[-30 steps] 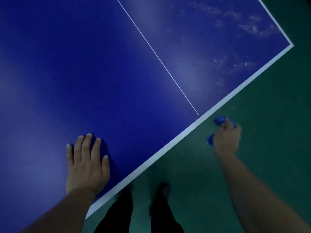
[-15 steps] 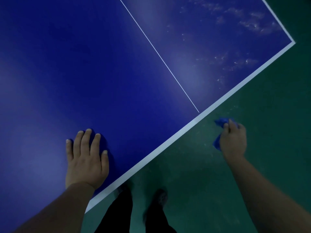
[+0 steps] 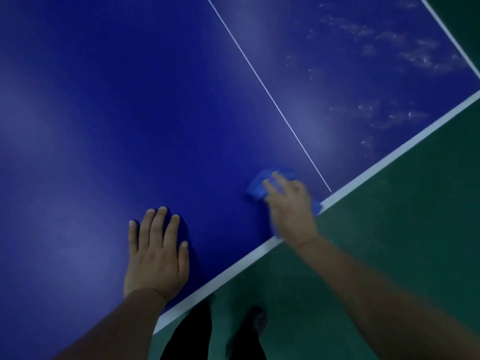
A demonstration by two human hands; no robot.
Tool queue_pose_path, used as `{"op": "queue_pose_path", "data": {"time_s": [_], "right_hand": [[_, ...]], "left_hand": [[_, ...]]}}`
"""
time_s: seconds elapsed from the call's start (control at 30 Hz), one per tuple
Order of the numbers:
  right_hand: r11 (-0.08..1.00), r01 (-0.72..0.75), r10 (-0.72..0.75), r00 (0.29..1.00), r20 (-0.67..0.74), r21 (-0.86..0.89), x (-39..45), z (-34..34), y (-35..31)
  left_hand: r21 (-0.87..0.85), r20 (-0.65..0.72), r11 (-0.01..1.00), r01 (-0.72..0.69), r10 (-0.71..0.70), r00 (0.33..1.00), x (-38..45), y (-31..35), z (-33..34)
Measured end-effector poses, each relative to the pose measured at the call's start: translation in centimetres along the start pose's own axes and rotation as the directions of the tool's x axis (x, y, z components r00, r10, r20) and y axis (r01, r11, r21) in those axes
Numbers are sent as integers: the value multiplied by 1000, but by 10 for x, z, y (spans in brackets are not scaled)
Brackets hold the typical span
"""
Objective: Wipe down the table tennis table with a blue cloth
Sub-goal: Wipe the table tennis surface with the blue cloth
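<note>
**Cloth on the worktop, dusty patch yet to be wiped**

Wiping is the step in hand. The right hand (image 3: 291, 206) presses the blue cloth (image 3: 262, 184) flat onto the blue worktop (image 3: 104, 113), its fingers (image 3: 279, 179) spread over the bunched fabric; the hand is blurred, so I cannot tell whether this grip pinches the cloth or only bears down on it. Cloth and hand sit just inside the white edge band (image 3: 233, 266), with a corner of fabric showing beyond the wrist side of the hand, at the band. The thin white centre line (image 3: 272, 100) ends just past the hand, toward the outer side.

The left hand (image 3: 155, 255) lies flat on the worktop with fingers straight, holding nothing, near the cloth hand and seemingly bracing the body.

Beyond the centre line, well ahead of the cloth hand, pale whitish smears (image 3: 389, 40) mark the surface toward the far corner. By my reading the next move calls for carrying the cloth across the line into that patch with steady downward pressure, and for a longer reach or a sidestep along the green floor (image 3: 389, 255).
</note>
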State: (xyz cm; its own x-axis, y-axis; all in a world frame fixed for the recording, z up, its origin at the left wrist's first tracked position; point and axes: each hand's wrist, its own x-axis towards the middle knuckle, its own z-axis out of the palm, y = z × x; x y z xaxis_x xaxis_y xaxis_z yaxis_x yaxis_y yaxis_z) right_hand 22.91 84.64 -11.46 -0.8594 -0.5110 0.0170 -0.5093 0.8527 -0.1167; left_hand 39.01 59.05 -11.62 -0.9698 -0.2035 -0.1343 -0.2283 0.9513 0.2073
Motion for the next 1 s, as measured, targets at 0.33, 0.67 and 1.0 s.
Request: {"op": "queue_pose_path", "data": {"time_s": [0.33, 0.67, 1.0], "right_hand": [[999, 46, -46, 999, -25, 28, 35, 12, -80], [998, -59, 58, 996, 62, 18, 68, -6, -35], [806, 585, -591, 801, 92, 87, 55, 15, -113]], "left_hand": [[-1, 14, 1000, -29, 29, 999, 0, -3, -2], [-68, 41, 998, -11, 14, 999, -2, -8, -10], [-192, -164, 968, 159, -191, 968, -18, 8, -5]]}}
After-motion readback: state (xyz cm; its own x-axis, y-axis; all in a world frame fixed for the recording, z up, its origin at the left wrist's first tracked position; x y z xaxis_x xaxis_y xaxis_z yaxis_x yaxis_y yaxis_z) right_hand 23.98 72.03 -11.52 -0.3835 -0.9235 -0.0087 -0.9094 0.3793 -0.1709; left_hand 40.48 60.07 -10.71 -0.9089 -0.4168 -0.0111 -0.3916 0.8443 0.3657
